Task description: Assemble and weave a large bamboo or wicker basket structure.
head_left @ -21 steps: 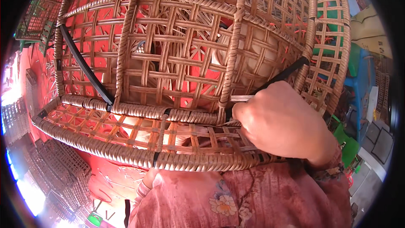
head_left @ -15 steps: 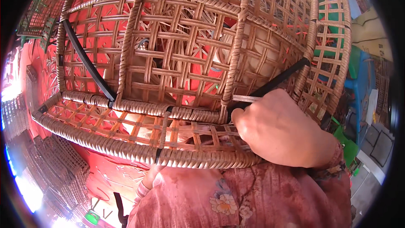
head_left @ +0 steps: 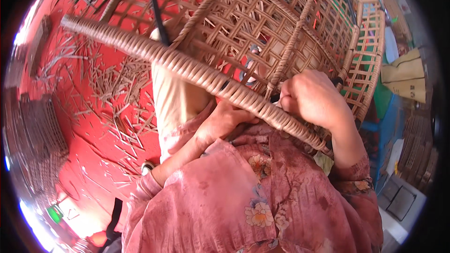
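A large woven rattan basket [head_left: 220, 23] with open lattice sides and cane-wrapped edges leans over my lap. Its thick wrapped rim [head_left: 187, 69] runs slantwise from upper left to lower right. My right hand [head_left: 316, 98] is closed in a fist at the inner side of this rim, by the foot of a wrapped upright; what its fingers pinch is hidden. My left hand [head_left: 226, 121] reaches under the rim from the near side, its fingertips hidden behind it. A black strap [head_left: 157, 9] crosses the lattice at upper left.
Cut cane pieces [head_left: 124, 82] litter the red floor covering [head_left: 93, 136] on the left. Stacked woven panels [head_left: 42, 126] stand at far left. On the right are a blue plastic stool or frame [head_left: 391, 122], a tan sack [head_left: 408, 77] and a grey-white box [head_left: 401, 201].
The basket has tilted, its left side swinging up and away, baring the floor and my leg. My left hand, mostly hidden before, shows below the rim. My right fist has shifted slightly up and right.
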The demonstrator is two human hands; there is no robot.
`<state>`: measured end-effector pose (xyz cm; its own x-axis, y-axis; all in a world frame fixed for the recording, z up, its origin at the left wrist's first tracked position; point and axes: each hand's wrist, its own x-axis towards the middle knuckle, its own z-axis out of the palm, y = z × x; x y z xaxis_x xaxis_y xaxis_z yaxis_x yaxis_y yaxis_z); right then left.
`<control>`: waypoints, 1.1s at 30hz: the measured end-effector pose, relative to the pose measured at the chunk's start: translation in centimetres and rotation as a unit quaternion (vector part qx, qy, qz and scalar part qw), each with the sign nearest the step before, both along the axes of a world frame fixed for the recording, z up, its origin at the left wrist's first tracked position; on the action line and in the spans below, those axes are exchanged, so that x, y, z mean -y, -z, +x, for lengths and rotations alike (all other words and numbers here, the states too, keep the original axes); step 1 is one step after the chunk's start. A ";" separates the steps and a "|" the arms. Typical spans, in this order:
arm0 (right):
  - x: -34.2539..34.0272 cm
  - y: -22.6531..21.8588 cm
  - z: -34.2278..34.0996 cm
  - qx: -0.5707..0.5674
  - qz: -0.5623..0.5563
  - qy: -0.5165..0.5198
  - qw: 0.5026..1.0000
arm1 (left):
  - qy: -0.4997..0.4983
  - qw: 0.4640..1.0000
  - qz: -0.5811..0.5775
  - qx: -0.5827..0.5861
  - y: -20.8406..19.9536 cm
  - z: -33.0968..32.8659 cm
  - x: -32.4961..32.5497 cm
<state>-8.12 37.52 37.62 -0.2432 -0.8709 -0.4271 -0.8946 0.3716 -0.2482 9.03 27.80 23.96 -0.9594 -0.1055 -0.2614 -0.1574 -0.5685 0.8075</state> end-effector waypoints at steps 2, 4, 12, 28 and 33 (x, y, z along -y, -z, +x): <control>0.4 -0.4 0.7 -0.005 -0.004 -0.001 1.000 | 0.014 0.990 0.143 0.009 0.4 0.5 -0.4; 0.8 -0.7 1.4 -0.025 0.008 -0.015 1.000 | 0.006 0.990 0.139 0.008 1.1 0.9 -0.8; 0.5 0.7 1.6 -0.053 -0.028 -0.028 0.998 | -0.044 0.990 0.131 0.025 1.8 1.1 -1.7; 0.7 1.5 1.1 0.028 -0.039 -0.065 0.997 | -0.047 0.985 0.163 0.042 1.9 0.5 -1.8; 0.9 1.4 1.8 0.020 0.014 -0.011 1.000 | -0.049 0.986 0.150 0.051 1.7 0.5 -1.8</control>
<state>-6.34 36.58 36.26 -0.2064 -0.8636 -0.4600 -0.8918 0.3594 -0.2747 9.55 29.60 22.29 -0.9154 -0.0996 -0.3900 -0.1616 -0.7965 0.5826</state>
